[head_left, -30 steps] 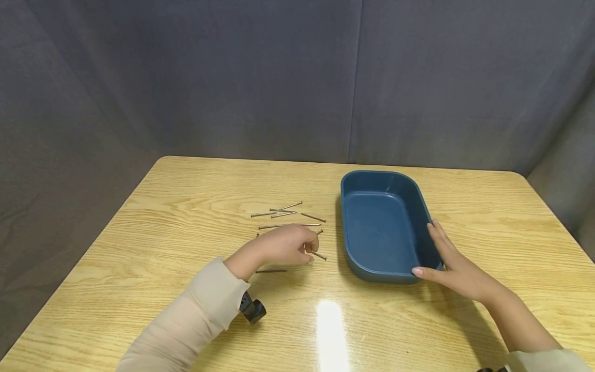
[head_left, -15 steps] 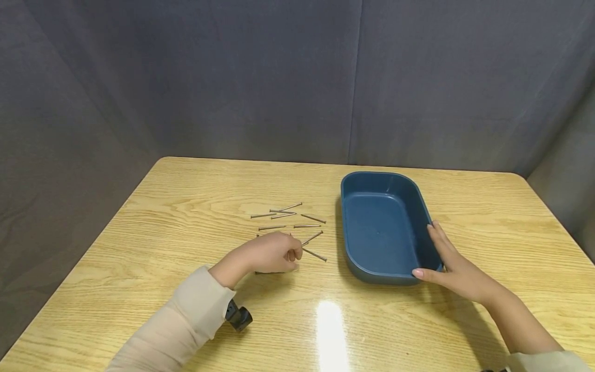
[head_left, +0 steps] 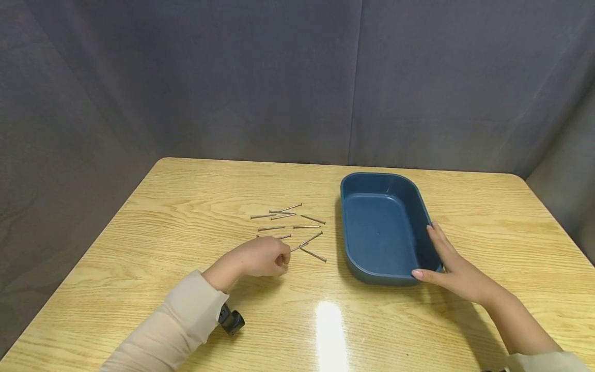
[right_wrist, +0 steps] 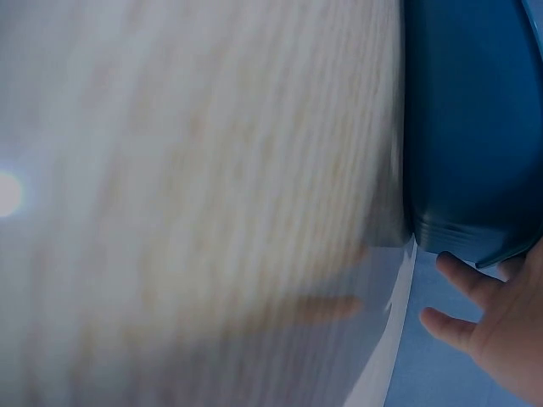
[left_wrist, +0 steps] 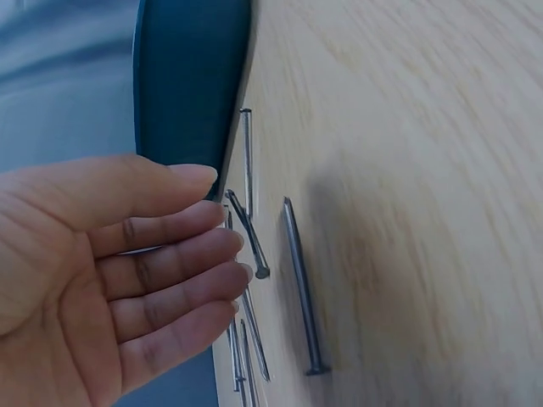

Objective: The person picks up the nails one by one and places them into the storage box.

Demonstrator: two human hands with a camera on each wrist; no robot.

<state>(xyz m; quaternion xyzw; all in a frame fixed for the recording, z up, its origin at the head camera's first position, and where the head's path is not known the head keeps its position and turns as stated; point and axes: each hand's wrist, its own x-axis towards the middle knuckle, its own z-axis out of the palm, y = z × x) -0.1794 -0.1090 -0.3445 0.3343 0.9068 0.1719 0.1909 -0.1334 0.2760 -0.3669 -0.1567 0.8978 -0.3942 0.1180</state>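
In the head view, my left hand (head_left: 262, 257) is just above the table by the near left side of a loose group of nails (head_left: 308, 226). The left wrist view shows that hand with loosely bent fingers and nothing between them. One nail (left_wrist: 301, 288) lies apart on the wood in front of its fingertips; in the head view the hand hides it. My right hand (head_left: 457, 271) touches a blue rectangular bin (head_left: 376, 235) at its near right corner. Its thumb lies on the rim, and the other fingers are stretched along the outer side wall.
The bin stands upright to the right of the nails. Several nails cross or touch one another. A wooden table (head_left: 186, 206) carries everything, with a grey curtain (head_left: 260, 82) behind its far edge. A light reflection (head_left: 330, 336) shows near the front.
My left hand has drawn back leftward and slightly nearer to me, uncovering several nails that it hid earlier. My right hand and the bin have stayed in place.
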